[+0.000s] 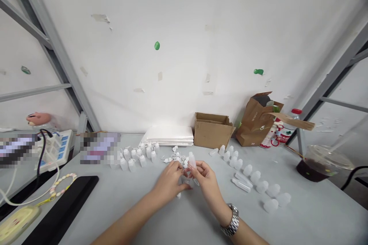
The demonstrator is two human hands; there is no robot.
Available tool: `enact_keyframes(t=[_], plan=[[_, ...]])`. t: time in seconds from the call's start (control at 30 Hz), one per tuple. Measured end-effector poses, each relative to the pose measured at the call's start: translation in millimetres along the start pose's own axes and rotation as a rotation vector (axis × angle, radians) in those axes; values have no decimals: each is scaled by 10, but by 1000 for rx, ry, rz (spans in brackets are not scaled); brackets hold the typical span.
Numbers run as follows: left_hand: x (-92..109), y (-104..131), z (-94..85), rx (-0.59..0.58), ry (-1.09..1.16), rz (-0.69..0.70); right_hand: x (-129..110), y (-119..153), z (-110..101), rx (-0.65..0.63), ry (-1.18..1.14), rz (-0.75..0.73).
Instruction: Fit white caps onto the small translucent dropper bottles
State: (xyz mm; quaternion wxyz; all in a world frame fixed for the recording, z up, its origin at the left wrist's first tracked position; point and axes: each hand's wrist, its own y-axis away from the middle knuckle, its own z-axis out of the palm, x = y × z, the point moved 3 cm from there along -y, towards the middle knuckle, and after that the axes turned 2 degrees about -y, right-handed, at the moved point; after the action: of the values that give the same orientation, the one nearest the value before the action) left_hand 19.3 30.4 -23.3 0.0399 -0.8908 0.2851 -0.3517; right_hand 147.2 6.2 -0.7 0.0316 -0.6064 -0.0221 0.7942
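Between the thumb and fingers of my right hand [204, 176] is a small translucent plastic bottle [192, 159], its narrow end tilted up. My left hand [171, 180] meets it from the other side, fingers curled around a small whitish piece that is partly hidden. A thin clear loop hangs below the bottle, beside my right thumb. Just behind the hands lies a loose pile of small white caps [175, 156]. To the left stand several capped bottles [131, 165] in a group. On the right, several uncapped bottles [255, 177] form a slanting double row, with a few lying on their sides.
A stack of white packets [168, 136], an open cardboard box [213, 132] and a brown paper bag [254, 122] line the wall. A drink cup [320, 164] stands at right. Leftward are a black pad [63, 210], a bead bracelet [53, 189] and a power strip [61, 149].
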Motion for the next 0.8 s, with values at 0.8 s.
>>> enact_keyframes(t=[0.8], plan=[[18,62,-362,-223,290,-23,-62,25,-39,-16,4,-14]])
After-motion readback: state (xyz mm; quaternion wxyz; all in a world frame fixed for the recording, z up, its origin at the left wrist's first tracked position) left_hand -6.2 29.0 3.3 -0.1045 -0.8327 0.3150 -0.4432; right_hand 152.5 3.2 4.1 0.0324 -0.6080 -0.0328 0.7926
